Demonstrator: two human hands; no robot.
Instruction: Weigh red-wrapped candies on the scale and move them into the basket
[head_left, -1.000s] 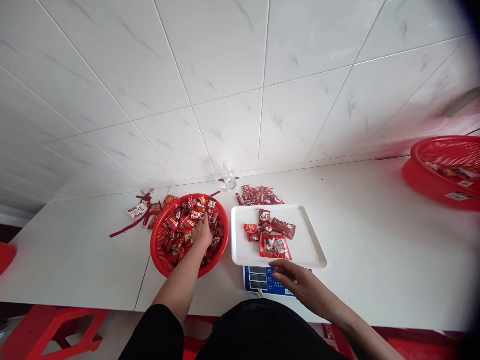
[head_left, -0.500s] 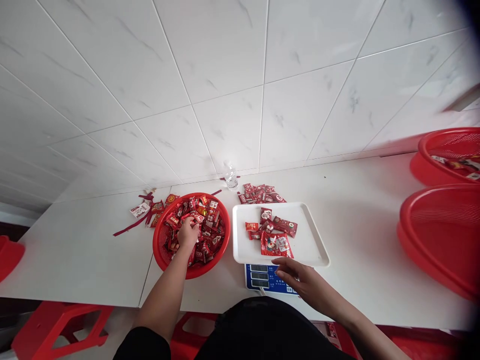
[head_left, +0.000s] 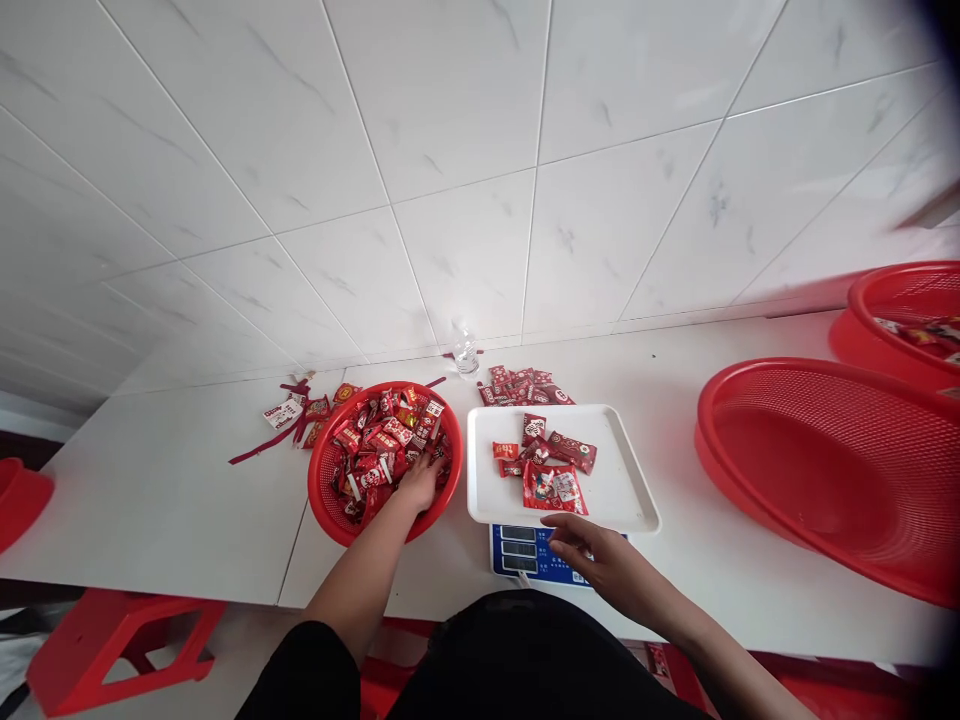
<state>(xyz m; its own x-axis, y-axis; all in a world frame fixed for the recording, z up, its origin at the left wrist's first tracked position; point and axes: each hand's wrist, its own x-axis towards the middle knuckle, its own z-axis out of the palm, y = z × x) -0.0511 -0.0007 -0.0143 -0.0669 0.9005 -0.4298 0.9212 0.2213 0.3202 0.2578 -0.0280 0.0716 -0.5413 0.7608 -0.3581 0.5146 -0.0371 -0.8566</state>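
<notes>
My left hand (head_left: 418, 484) reaches into the right side of a round red basket (head_left: 321, 500) filled with small wrapped snack packets (head_left: 371, 475). Its fingers are apart and dip among the packets, their tips partly hidden. Beside the basket, a white tray (head_left: 615, 480) rests on a blue digital scale (head_left: 551, 570). Several red packets (head_left: 555, 488) of different sizes lie on the tray. By the tray's front edge hovers my right hand (head_left: 592, 550), open, thumb and fingers apart with nothing between them.
Behind the tray lies a pile of small red packets (head_left: 521, 387) near a clear plastic bottle (head_left: 466, 355). Ribbons and a white card (head_left: 283, 413) lie left of the basket. At right are a large red basket (head_left: 795, 450) and another holding packets (head_left: 862, 330). A red stool (head_left: 112, 640) stands below.
My left hand has shifted right and nearer within the basket, uncovering packets in the middle. The large red basket at right has slid left along the table. My right hand stays in place.
</notes>
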